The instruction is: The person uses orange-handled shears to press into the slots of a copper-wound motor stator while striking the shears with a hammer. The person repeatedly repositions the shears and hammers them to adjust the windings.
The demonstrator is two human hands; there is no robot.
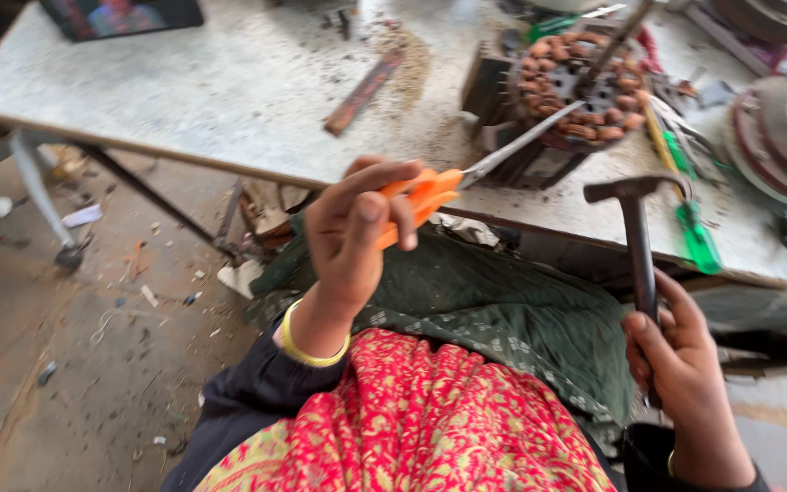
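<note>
Head view only. Scissors (466, 178), orange handles, sit in the left hand (357, 232): fingers through and around the loops, closed on them, blades nearly together and pointing up-right toward the motor stator (580, 87). Blade tips are at or just over the stator's near side; contact is unclear because of blur. Left wrist carries a yellow bangle (307, 351).

Right hand (680, 364) is wrapped closed around the lower shaft of a hammer (638, 237), held upright off the near edge of the surface (229, 91), metal head at top, just in front of that edge.

Stator is a round ring of copper-brown coils, resting on dark blocks near the near edge, right of centre. A thin rod (617, 41) leans out of its middle. Green-handled tool (694, 232) lies just right of the stator, along the near edge. Round disc parts (781, 128) sit at the right end of the surface. Rusty flat bar (362, 91) lies mid-surface with brown dust beside it. Dark tray-like item (120, 16) is at the far left corner, contents blurred.

No containers or readable packages discernible. Green cloth (503, 310) and red patterned fabric (412, 419) cover the lap below the edge. Floor (75, 364) at left is littered with small scraps.
</note>
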